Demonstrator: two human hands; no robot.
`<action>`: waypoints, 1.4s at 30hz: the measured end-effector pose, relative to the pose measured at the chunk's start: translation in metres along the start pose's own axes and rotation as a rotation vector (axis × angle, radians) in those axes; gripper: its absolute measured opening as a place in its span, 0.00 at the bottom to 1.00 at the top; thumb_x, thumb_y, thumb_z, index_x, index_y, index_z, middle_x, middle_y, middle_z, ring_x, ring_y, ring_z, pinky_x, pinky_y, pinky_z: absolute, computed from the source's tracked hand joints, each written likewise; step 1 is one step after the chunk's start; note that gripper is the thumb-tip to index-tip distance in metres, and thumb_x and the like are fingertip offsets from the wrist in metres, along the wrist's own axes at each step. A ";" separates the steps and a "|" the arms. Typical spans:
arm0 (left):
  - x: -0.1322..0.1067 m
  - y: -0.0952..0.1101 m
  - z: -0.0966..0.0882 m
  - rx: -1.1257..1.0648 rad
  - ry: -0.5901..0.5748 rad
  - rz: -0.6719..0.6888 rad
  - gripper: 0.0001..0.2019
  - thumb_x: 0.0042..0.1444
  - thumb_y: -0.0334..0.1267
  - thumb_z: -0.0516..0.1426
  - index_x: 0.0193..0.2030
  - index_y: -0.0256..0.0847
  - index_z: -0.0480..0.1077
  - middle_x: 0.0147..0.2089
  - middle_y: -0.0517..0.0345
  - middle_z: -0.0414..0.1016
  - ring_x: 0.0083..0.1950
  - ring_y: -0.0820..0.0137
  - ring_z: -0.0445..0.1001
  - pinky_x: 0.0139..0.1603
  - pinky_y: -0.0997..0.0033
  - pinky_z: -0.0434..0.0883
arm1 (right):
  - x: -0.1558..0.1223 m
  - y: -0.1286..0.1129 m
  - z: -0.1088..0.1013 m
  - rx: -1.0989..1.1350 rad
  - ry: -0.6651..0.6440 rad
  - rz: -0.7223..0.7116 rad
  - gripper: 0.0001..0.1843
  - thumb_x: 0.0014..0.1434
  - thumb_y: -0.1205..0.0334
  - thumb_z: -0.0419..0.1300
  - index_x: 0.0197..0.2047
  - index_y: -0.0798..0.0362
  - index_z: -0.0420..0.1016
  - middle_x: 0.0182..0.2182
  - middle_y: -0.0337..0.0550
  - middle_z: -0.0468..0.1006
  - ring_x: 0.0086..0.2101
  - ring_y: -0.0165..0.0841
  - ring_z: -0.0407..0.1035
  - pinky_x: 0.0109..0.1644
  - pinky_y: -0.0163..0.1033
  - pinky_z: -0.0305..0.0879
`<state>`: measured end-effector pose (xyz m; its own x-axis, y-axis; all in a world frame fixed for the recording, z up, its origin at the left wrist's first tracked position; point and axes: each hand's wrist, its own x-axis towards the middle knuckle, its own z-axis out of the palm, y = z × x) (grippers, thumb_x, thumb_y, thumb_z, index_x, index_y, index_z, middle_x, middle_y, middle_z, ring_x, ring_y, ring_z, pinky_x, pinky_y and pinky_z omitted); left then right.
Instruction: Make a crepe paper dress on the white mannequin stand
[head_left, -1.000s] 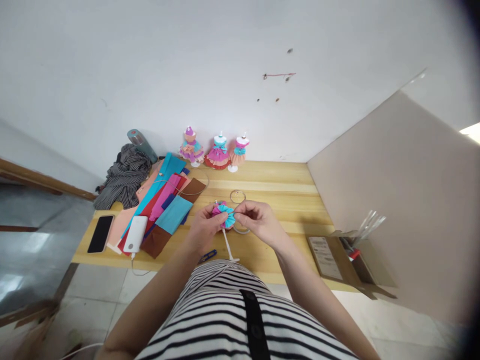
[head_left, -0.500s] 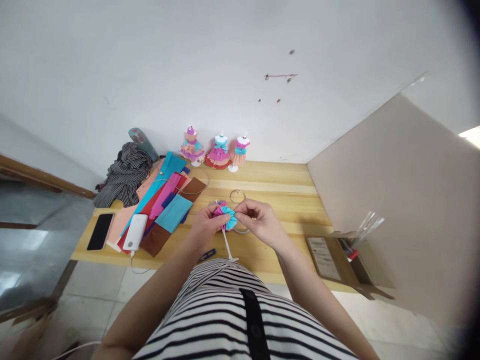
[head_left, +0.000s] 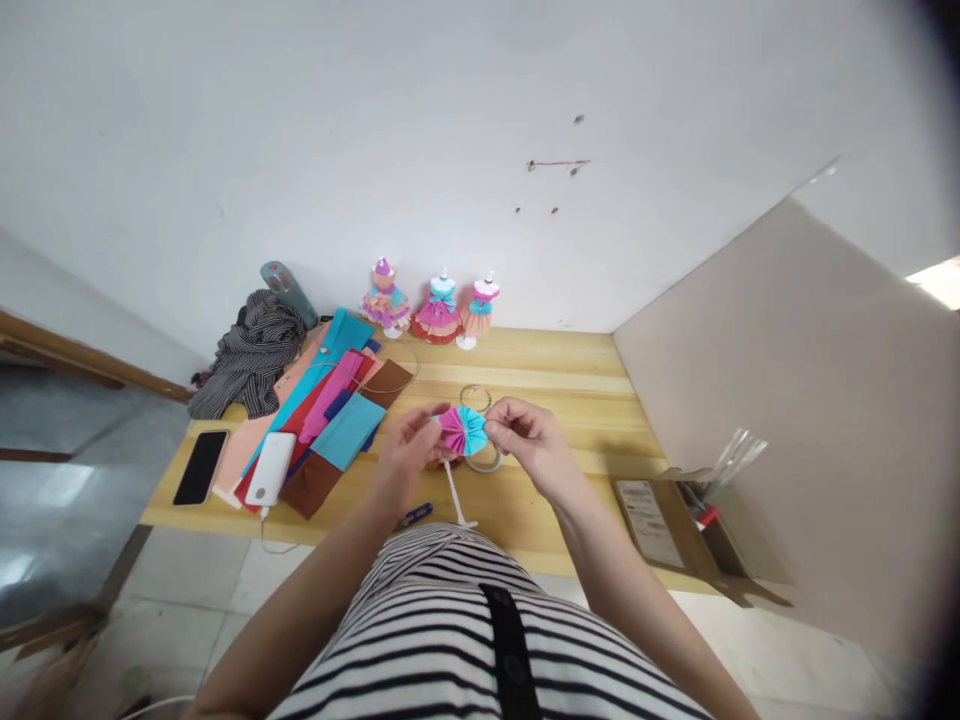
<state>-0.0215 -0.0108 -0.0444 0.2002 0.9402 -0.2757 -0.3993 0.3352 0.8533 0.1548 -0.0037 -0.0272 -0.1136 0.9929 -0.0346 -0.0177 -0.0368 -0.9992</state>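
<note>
Between my two hands is a pleated paper rosette point(head_left: 463, 431), pink on its left half and light blue on its right. My left hand point(head_left: 409, 450) pinches the pink edge. My right hand point(head_left: 525, 435) is closed at the blue edge, thumb against forefinger. Below the rosette a thin white stand point(head_left: 454, 492) lies on the table, its upper end hidden by my left hand and the rosette. Just behind is a wire ring point(head_left: 475, 398), and part of a grey-white ring point(head_left: 486, 462) shows under the rosette. A blue cutter point(head_left: 415, 515) lies near my left wrist.
Three small paper-dressed mannequins point(head_left: 436, 312) stand along the wall. Coloured paper sheets point(head_left: 349, 430), a white power bank point(head_left: 271, 468), a phone point(head_left: 201, 467), striped cloth point(head_left: 251, 355) and a bottle point(head_left: 289, 290) occupy the left side. An open cardboard box point(head_left: 652, 520) sits at the right edge.
The rosette has moved slightly right and shows more of its pink half. My hands are a little farther apart, the right one having shifted rightward.
</note>
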 end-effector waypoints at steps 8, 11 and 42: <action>-0.011 0.007 0.003 0.685 0.082 0.680 0.09 0.51 0.31 0.62 0.40 0.42 0.75 0.37 0.55 0.80 0.36 0.71 0.77 0.39 0.71 0.73 | -0.001 -0.002 -0.003 0.070 0.025 0.037 0.15 0.48 0.52 0.67 0.23 0.54 0.69 0.16 0.32 0.65 0.18 0.24 0.56 0.23 0.33 0.51; -0.009 0.006 0.007 0.720 0.092 0.741 0.04 0.51 0.30 0.62 0.35 0.41 0.75 0.36 0.55 0.80 0.35 0.71 0.77 0.36 0.73 0.73 | -0.001 -0.002 -0.003 0.068 0.024 0.024 0.15 0.49 0.52 0.67 0.23 0.53 0.69 0.16 0.33 0.65 0.18 0.25 0.57 0.23 0.33 0.52; 0.009 0.058 0.014 0.780 -0.452 -0.020 0.07 0.47 0.38 0.62 0.24 0.37 0.78 0.20 0.61 0.72 0.22 0.75 0.64 0.22 0.77 0.57 | 0.027 -0.045 -0.013 -0.529 -0.574 -0.178 0.05 0.52 0.68 0.59 0.26 0.55 0.75 0.21 0.35 0.72 0.23 0.26 0.63 0.26 0.31 0.57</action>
<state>-0.0300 0.0162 0.0085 0.5991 0.7657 -0.2341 0.2954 0.0603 0.9535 0.1656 0.0259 0.0162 -0.6494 0.7605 -0.0012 0.3740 0.3179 -0.8713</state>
